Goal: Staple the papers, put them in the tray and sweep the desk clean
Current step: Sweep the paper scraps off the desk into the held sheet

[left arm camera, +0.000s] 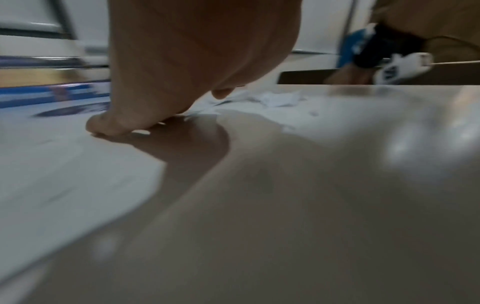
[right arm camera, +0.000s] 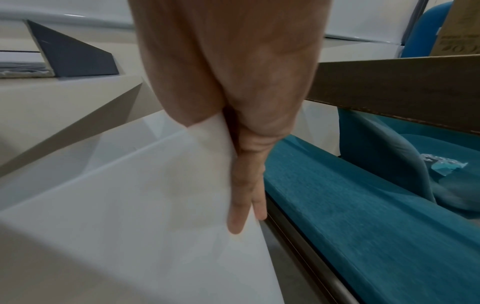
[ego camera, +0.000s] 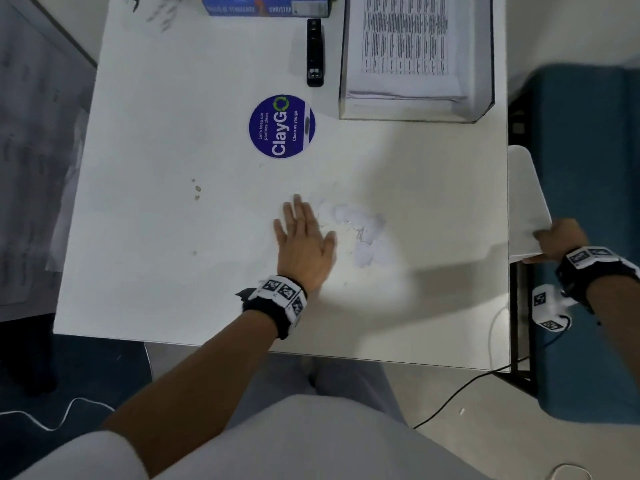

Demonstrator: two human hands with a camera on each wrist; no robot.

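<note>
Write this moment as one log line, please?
stage: sweeping | left hand: flat on desk, beside paper scraps | right hand: holds white sheet at desk edge | papers: in tray

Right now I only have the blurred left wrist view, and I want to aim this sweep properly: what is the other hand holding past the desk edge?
Observer: The right hand pinches a blank white paper sheet held against the right edge of the white desk, sloping like a catcher.
Operator: Is the torn-paper pile lined up with it?
Observer: Roughly. From the head view, the white paper scraps lie between the flat left hand and that sheet.
Operator: Is the stapling part done?
Observer: It looks so. A printed paper stack lies in the grey tray at the far right, and the black stapler lies beside the tray, on its left.
</note>
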